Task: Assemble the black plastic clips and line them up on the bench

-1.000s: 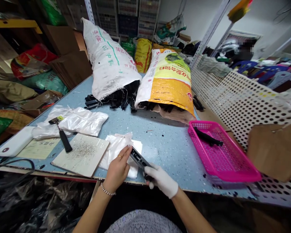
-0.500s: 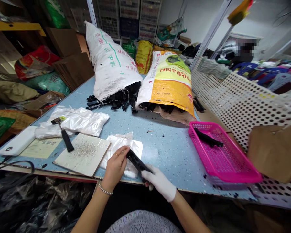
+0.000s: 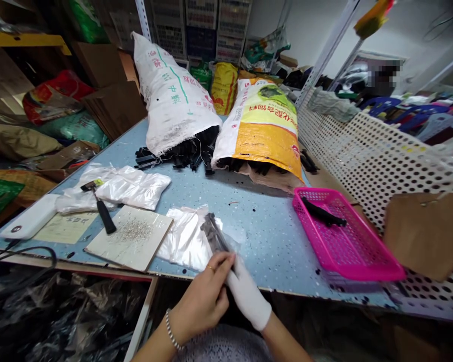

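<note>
- White electric device, flat at your table's left end, cord at its near end.
- Yellowish paper sheet, handwritten, just beside the device.
- Clear plastic bags, a loose pile.
- Hammer, black handle, head on the pile, handle end at the board.
- White board, near the table's front edge, small specks scattered over it.
- White woven sack, lying mouth toward you, black parts spilling out.
- Second pile of plastic bags, right of the board.
- Your left hand, bare, ring and beaded bracelet; fingers together at the near end of the clear bag, what lies between them hidden.
- Black plastic part, inside a clear bag, tilted, far end over the second pile, near end at your hands.
- Your right hand, white-gloved; fingers clamped on the bagged part's near end, their tips partly hidden.
- Yellow-and-orange sack, mouth toward you, black parts showing.
- Pink basket, at the table's right, one black piece in it.
- White perforated panel, along the right side, brown cardboard piece against it.
</note>
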`<state>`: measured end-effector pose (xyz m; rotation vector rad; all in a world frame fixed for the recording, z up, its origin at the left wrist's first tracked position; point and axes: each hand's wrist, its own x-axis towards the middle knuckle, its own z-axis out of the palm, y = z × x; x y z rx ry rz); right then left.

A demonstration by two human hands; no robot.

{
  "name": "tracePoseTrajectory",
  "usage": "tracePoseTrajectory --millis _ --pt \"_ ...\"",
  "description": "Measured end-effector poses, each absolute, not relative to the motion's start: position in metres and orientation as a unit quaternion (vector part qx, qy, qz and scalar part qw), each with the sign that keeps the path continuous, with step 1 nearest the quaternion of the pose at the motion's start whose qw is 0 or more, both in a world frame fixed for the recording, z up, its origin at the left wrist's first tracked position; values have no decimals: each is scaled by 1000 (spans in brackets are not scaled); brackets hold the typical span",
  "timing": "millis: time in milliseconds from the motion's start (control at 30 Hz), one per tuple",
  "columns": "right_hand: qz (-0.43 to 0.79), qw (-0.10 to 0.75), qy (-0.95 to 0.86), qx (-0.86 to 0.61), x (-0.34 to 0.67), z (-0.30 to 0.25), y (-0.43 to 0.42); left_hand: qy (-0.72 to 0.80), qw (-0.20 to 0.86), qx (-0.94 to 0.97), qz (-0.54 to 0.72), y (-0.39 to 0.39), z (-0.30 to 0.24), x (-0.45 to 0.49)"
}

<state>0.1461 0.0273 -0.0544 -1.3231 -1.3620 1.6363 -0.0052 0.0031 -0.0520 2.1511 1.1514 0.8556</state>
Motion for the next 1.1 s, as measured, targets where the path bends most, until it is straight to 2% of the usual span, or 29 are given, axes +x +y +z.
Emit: tracePoseTrajectory --millis 133,300,433,533,667,833,1000,1100 --pt "586 279 -609 -455 151 -20 9 511 228 755 341 -10 -30 -26" --pt "692 184 -637 -286 145 10 -2 600 264 684 321 -76 18 -135" --pt "729 180 -562 -347 139 -6 4 708 294 579 280 -129 23 -241" --pt "722 200 -511 -422 143 -28 10 795 316 476 206 -142 -25 -288" --pt "714 221 -482 -457 156 -49 14 883 202 403 131 -145 -139 -276" --pt "709 232 -466 -476 166 -62 9 877 274 391 58 -164 -252 -207" --pt "703 244 -454 -491 174 -64 6 844 348 408 5 -157 -287 -198" --pt "700 254 -440 -502 181 -65 7 845 345 409 3 -130 -286 -221"
